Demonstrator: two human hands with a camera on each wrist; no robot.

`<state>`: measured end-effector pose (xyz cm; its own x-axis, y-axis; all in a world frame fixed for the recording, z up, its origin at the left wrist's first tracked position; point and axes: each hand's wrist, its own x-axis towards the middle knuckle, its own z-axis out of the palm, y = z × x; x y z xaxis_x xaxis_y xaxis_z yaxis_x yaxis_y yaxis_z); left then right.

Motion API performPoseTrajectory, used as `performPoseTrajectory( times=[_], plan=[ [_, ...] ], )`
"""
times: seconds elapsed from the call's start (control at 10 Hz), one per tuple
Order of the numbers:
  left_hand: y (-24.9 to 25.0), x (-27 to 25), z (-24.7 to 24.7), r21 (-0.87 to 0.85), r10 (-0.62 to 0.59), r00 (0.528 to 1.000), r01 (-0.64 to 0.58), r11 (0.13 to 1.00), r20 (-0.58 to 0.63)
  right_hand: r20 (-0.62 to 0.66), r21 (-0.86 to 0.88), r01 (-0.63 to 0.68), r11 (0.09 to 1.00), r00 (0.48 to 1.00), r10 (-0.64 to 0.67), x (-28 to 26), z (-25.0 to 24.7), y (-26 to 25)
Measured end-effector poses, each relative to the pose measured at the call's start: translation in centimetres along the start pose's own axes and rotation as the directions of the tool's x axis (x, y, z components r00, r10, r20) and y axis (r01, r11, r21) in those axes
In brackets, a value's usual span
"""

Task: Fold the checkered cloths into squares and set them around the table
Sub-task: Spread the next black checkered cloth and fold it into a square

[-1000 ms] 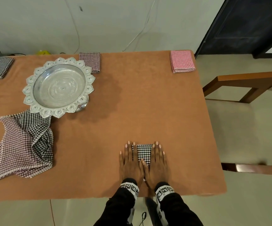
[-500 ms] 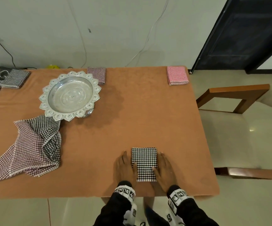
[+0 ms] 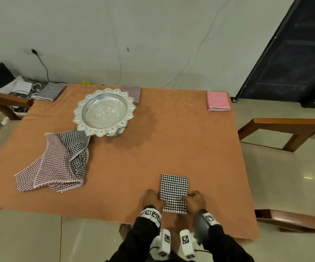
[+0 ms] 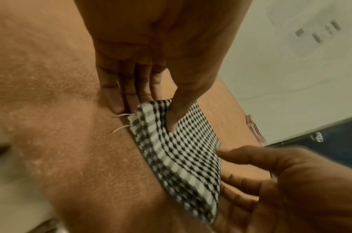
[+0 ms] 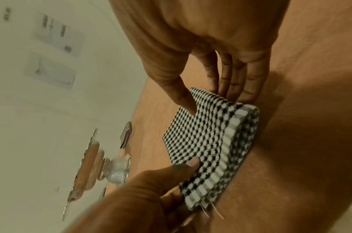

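A folded black-and-white checkered cloth lies on the orange table near its front edge. My left hand pinches the cloth's near left corner, thumb on top and fingers beneath. My right hand pinches the near right corner the same way. The cloth's near edge is lifted slightly, showing several layers. Folded cloths sit at the far edge: black-and-white, dark red and pink. Two unfolded cloths, maroon and black, lie heaped at the left.
An ornate silver footed tray stands at the back left, its rim over the heaped cloths. Wooden chairs flank the table on the right and far left. Cables and boxes lie beyond the left corner.
My hands went from lying flat on the folded cloth to its sides, then drew back to pinch its near corners. The head view has pulled back and tilted up.
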<state>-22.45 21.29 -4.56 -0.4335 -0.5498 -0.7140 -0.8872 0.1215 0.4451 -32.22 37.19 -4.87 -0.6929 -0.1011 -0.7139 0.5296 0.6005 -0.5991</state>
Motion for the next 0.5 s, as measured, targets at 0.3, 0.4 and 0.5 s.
performPoseTrajectory(
  times=[0.3, 0.4, 0.5],
  plan=[
    [-3.9, -2.9, -2.4, -0.438, 0.024, 0.975, 0.076, 0.896, 0.22, 0.364, 0.234, -0.238, 0.943, 0.921, 0.142, -1.5, 0.3, -0.5],
    [-7.0, -4.3, -4.4, -0.541, 0.031, 0.985, 0.065, 0.839, 0.167, 0.456, 0.262, -0.337, 0.904, 0.869, 0.192, 1.4, 3.3, 3.7],
    [-10.3, -5.7, -6.9, -0.597, 0.003, 0.997, 0.041, 0.801, 0.073, 0.552, 0.279, -0.309, 0.909, 0.826, 0.112, 0.9, 7.5, 3.6]
  ],
)
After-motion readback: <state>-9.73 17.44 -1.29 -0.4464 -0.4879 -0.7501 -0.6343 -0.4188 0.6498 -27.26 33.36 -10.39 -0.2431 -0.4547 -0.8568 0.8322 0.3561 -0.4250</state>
